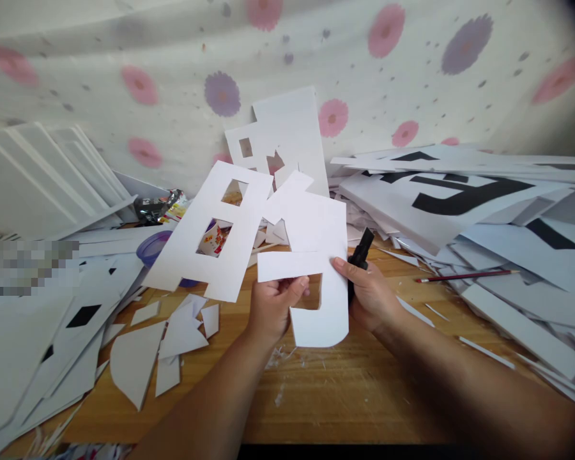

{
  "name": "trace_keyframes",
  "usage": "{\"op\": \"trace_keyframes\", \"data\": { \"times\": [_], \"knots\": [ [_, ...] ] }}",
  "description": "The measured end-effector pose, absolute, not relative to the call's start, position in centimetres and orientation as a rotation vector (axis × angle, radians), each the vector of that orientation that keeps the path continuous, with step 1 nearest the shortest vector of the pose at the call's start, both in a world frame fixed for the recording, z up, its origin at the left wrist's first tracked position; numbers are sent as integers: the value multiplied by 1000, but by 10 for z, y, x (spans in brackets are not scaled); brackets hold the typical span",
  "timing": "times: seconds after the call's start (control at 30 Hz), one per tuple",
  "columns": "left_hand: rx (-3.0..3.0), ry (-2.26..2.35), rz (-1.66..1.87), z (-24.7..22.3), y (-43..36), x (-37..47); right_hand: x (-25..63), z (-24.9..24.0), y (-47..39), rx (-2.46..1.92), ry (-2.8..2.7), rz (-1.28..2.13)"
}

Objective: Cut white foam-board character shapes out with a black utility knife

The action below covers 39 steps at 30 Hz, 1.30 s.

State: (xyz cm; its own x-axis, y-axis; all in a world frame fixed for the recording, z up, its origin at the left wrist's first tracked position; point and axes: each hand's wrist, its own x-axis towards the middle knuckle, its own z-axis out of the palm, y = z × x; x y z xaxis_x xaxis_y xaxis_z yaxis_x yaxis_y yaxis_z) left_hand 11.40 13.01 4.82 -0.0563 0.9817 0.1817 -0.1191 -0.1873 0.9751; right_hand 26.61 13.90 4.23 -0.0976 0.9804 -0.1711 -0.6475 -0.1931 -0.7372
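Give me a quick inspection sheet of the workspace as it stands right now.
Surface: wooden table, bare in the middle, dusted with paper shavings.
Job's things: white cut-out shaped like a character, held up over the table; black knife in the right hand.
Clutter: offcuts at left; printed sheets piled at right; red pencil; purple bowl; foil wrapper; white boards stacked far left.
Grippers: left hand pinches the cut-out's lower edge; right hand grips the knife, thumb on the cut-out.
Cables: nothing seen.
Surroundings: flowered cloth behind; another cut sheet leans on it.
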Motion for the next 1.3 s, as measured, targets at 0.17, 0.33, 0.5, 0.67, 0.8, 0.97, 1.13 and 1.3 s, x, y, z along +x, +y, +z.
{"op": "trace_keyframes", "data": {
  "times": [0.17,0.33,0.5,0.67,0.8,0.97,1.13,1.3],
  "knots": [
    [1250,1046,1426,46,131,115,266,41,139,-787,-551,1629],
    [1216,1017,1377,47,130,117,265,42,138,-774,-546,1633],
    [1183,1010,1368,47,129,116,265,44,136,-722,-594,1703],
    [1203,970,1354,46,129,115,267,45,136,-753,-604,1682],
    [1259,939,1350,49,127,113,269,45,139,-784,-610,1657],
    [1390,957,1404,53,125,110,271,44,141,-764,-568,1609],
    [1419,969,1436,54,124,109,271,45,140,-727,-591,1594],
    [1408,935,1426,51,125,108,272,44,141,-761,-611,1577]
  ]
}}
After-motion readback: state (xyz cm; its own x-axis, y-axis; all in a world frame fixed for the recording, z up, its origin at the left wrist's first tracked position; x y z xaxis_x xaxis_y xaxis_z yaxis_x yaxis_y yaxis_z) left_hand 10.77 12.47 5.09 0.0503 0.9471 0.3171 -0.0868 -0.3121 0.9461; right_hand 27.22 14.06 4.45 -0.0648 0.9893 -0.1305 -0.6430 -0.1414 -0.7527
